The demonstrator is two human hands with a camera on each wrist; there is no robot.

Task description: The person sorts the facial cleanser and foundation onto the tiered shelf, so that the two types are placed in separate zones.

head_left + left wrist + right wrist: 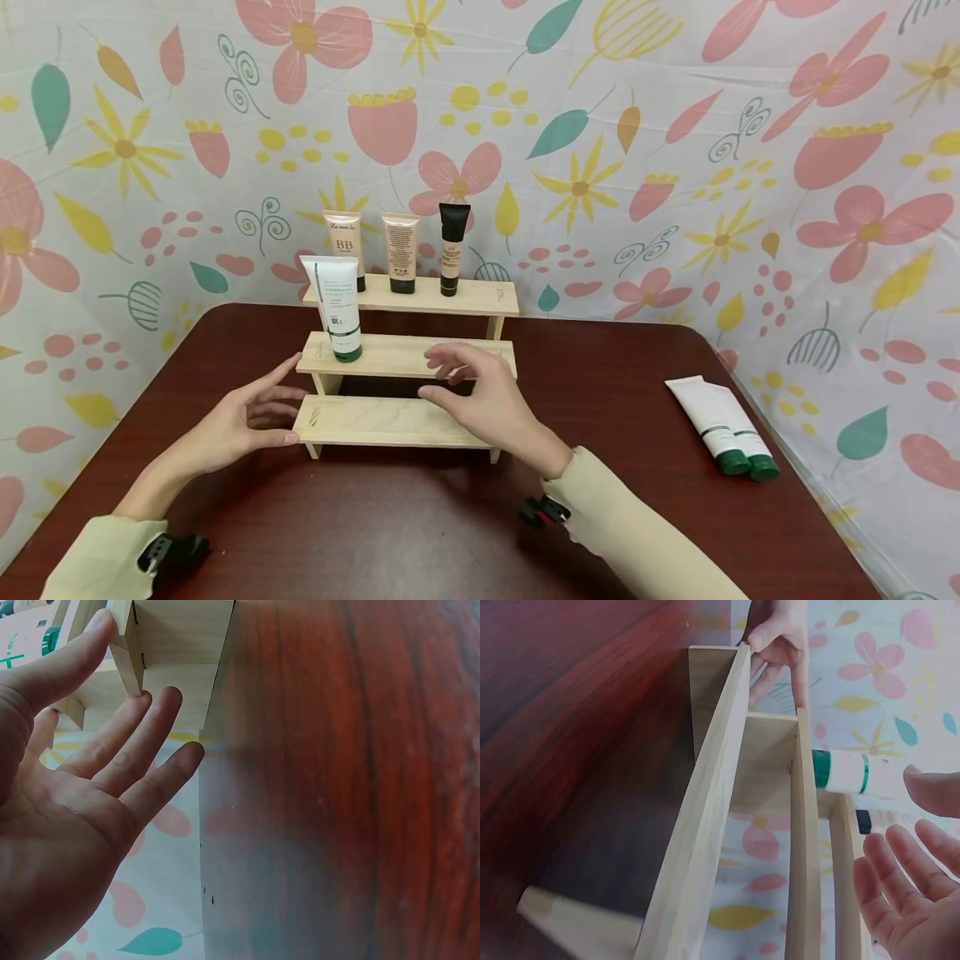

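Observation:
A three-step wooden display rack (397,421) stands on the table. My left hand (228,425) is at its left end, the thumb touching the bottom step's corner and the index fingertip by the middle step; the fingers are fairly straight. On the middle step's left part a white tube with a green cap (337,304) stands cap down. My right hand (495,404) hovers over the rack's right side, loosely bent, holding nothing. The right wrist view shows that palm (922,922) apart from the steps.
On the top step stand a BB cream tube (351,223), a beige tube (402,250) and a slim black-topped tube (452,250). Two more white tubes, one (697,408) beside the other (738,421), lie at the table's right. A flowered cloth (645,108) hangs behind.

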